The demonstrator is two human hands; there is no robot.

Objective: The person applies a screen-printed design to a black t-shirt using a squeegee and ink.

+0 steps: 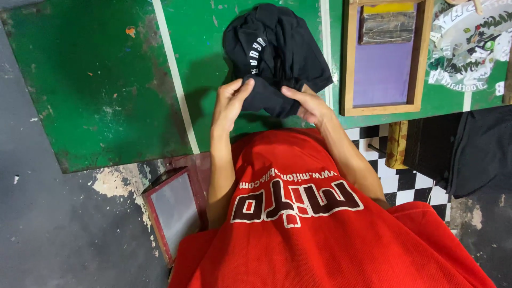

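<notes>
Both hands pinch near edge of black garment (277,53) on green table (96,85): left hand (230,104), right hand (309,105), fingers closed on cloth. Garment bunched, not yet flat or folded.
</notes>
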